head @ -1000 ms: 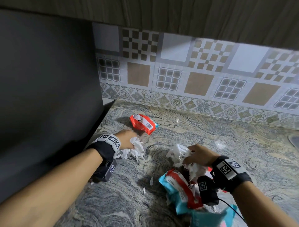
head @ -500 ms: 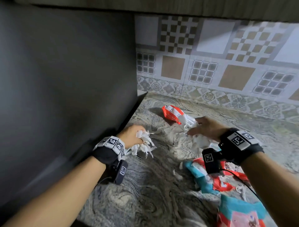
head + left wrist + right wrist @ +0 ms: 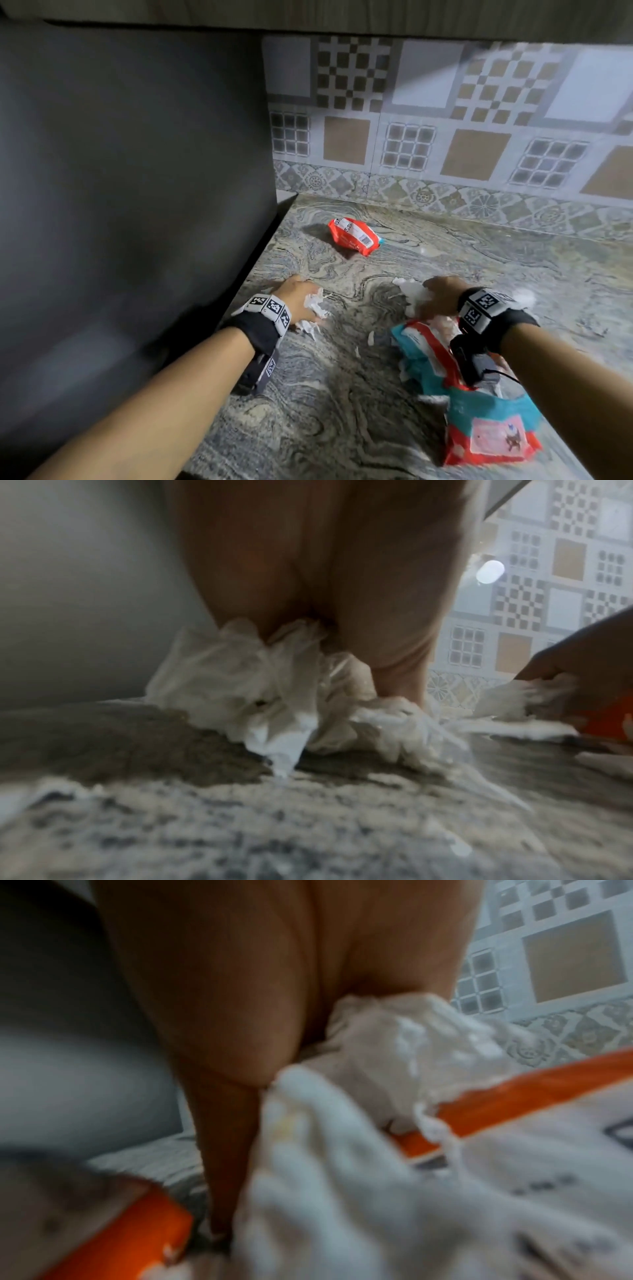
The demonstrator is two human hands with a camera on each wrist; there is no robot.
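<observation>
On a marbled stone counter my left hand grips a wad of torn white paper scraps, seen close up as crumpled white paper under the palm. My right hand clutches another wad of white scraps, shown blurred in the right wrist view, just above torn red and blue wrappers. A red packet lies farther back, apart from both hands.
A dark grey panel stands along the counter's left side. A patterned tile wall runs behind. Another torn blue and red wrapper lies at the near right. Small white bits dot the counter between my hands.
My right hand has pulled back from beside the red packet to the torn wrappers, still with white scraps. The left hand stays by the dark panel on its wad.
</observation>
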